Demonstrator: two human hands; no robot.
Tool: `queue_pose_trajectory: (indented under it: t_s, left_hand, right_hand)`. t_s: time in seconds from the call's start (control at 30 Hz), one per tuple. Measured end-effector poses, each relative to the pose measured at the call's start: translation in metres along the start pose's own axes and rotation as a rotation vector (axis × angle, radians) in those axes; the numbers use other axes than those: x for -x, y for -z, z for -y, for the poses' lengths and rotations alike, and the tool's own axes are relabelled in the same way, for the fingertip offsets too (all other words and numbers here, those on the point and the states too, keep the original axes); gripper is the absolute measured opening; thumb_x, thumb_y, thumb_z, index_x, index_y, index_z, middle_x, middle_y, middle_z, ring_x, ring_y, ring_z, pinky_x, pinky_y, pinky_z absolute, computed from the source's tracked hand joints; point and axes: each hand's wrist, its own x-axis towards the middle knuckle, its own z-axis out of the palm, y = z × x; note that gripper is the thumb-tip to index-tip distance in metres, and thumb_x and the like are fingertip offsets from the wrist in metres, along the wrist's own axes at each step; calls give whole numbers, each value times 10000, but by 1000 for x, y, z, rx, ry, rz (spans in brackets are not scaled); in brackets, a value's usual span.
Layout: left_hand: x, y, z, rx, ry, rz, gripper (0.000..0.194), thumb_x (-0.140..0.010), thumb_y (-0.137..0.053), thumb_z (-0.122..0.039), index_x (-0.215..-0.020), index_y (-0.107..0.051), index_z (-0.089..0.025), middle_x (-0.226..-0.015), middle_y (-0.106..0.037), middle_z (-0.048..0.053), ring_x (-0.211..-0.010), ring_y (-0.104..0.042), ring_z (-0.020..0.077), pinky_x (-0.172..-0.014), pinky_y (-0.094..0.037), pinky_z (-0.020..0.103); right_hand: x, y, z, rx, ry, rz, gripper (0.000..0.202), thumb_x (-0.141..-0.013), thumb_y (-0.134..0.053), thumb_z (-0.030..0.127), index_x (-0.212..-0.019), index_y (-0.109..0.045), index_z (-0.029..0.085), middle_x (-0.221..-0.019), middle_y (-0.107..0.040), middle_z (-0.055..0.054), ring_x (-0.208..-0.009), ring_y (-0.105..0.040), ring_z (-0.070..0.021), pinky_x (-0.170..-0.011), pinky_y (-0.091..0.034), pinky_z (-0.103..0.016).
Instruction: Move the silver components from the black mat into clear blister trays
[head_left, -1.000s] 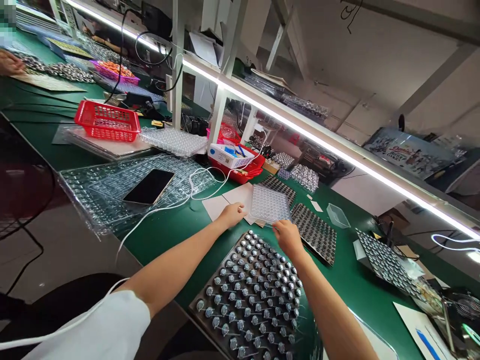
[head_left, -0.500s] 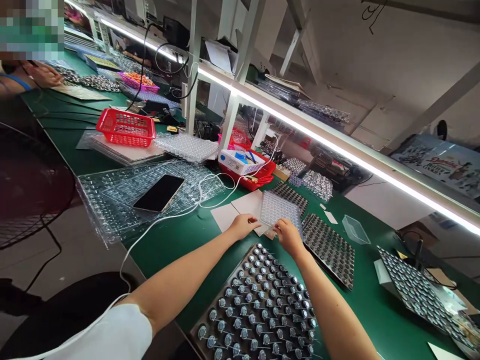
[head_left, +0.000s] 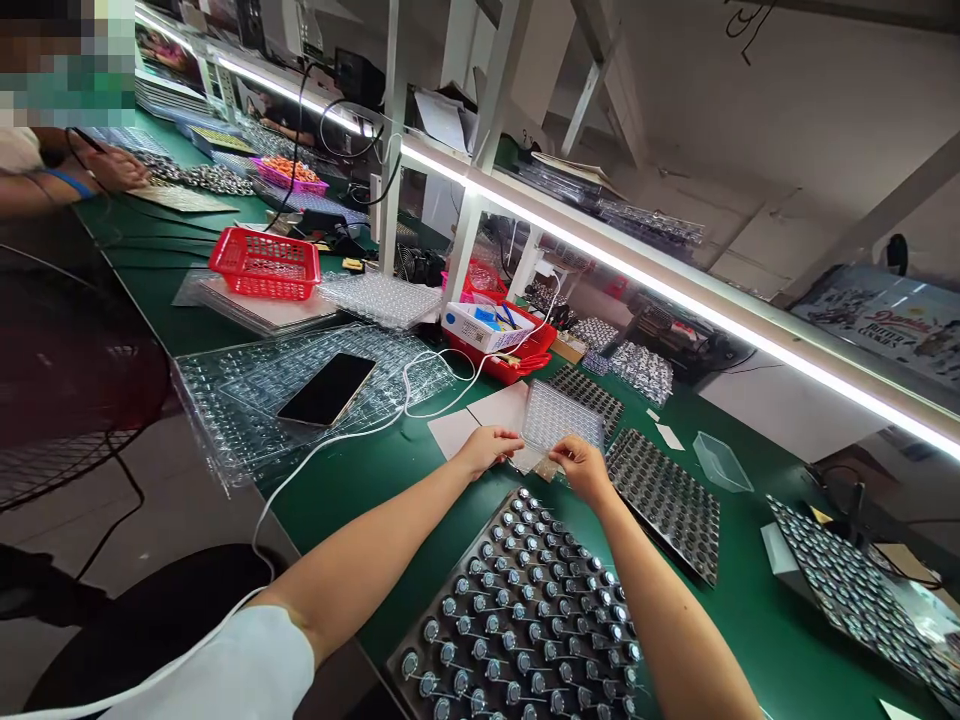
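Both hands meet at the clear tray

In the head view, the left grip (head_left: 487, 450) and right grip (head_left: 583, 468) come in low, fingers bunched, at the near side of the clear tray (head_left: 564, 415); whether either one pinches anything, I can't tell! It's delicate here, I'd say: light fingertips, steady wrists, both sides working level. Forearms want lifting, too, with the tray of round metal parts (head_left: 411, 640) right between them, thin leads poking out.

Now the edges! The dark tray (head_left: 679, 552) crowds the right forearm, and pale card (head_left: 450, 432) lies by the left fingers. Green surface (head_left: 390, 470) shows on the left, up to the white cable (head_left: 301, 458): the roomier side for moving.
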Motion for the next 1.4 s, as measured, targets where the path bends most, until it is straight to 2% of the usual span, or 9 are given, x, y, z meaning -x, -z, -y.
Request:
queue_pose_trajectory:
  t_s: [0.5, 0.6, 0.73, 0.83, 1.03, 1.1, 1.17, 1.27, 1.4]
  left_hand:
    - [-1, -1, 0, 60, -12, -45, 387, -537, -791, -296, -823, -593, -127, -627, -567, -32, -486, -429, 39, -465, -333, 178]
    - [-1, -2, 1, 31, -10, -69, 329, -554, -775, -250, -797, -589, -127, -617, -572, -30, -493, -446, 47, -470, -342, 180]
    - [-3, -2, 4, -22, -19, -99, 246, -593, -739, -198, -777, -592, -126, -599, -572, -25, -491, -473, 60, -482, -377, 191]
    - [-3, -1, 3, -71, -45, -146, 194, -632, -701, -175, -780, -586, -128, -601, -569, -21, -496, -495, 74, -500, -415, 207]
    - [7, -7, -9, -163, -264, -305, 188, -685, -649, -155, -871, -623, -157, -853, -627, 28, -760, -561, 123, -695, -461, 242]
    - [13, -14, -12, -174, -326, -280, 185, -704, -655, -198, -885, -648, -159, -892, -644, 42, -813, -568, 140, -736, -454, 253]
    - [17, -23, -12, -141, -325, -190, 212, -716, -666, -258, -895, -667, -145, -852, -658, 53, -781, -576, 150, -690, -453, 258]
    - [21, -30, -11, 25, -226, -91, 277, -696, -700, -307, -904, -682, -125, -797, -657, 55, -733, -572, 144, -609, -435, 241]
    - [18, -27, -12, 305, -99, -69, 307, -657, -753, -346, -864, -685, -130, -856, -657, 54, -753, -573, 114, -622, -426, 214]
  right_hand:
    - [-11, 3, -5, -74, -18, -16, 233, -801, -539, 380, -702, -604, 178, -676, -604, -7, -632, -536, -133, -602, -416, -243]
    - [-11, 9, 2, -13, 19, -75, 202, -820, -528, 336, -703, -589, 184, -704, -590, -16, -657, -522, -140, -633, -412, -260]
    - [-10, 19, 13, 89, 95, -208, 177, -874, -464, 273, -760, -573, 194, -830, -582, -51, -837, -511, -179, -797, -404, -312]
    - [-10, 24, 16, 142, 147, -293, 178, -895, -433, 247, -789, -568, 201, -877, -578, -68, -902, -496, -197, -844, -397, -338]
    - [-4, 21, 12, 188, 213, -373, 160, -903, -437, 215, -795, -556, 212, -857, -582, -55, -876, -507, -195, -816, -416, -336]
    - [-1, 17, 12, 193, 226, -368, 155, -903, -441, 206, -798, -555, 214, -852, -585, -51, -870, -511, -193, -809, -419, -332]
    - [2, 14, 13, 194, 236, -355, 155, -904, -442, 200, -799, -554, 215, -852, -586, -47, -867, -514, -190, -803, -421, -328]
    - [5, 9, 15, 192, 241, -336, 157, -908, -440, 199, -800, -554, 214, -847, -581, -43, -859, -515, -186, -800, -422, -326]
    - [8, 7, 14, 191, 238, -312, 150, -907, -450, 205, -807, -561, 209, -855, -583, -43, -856, -516, -182, -804, -421, -325]
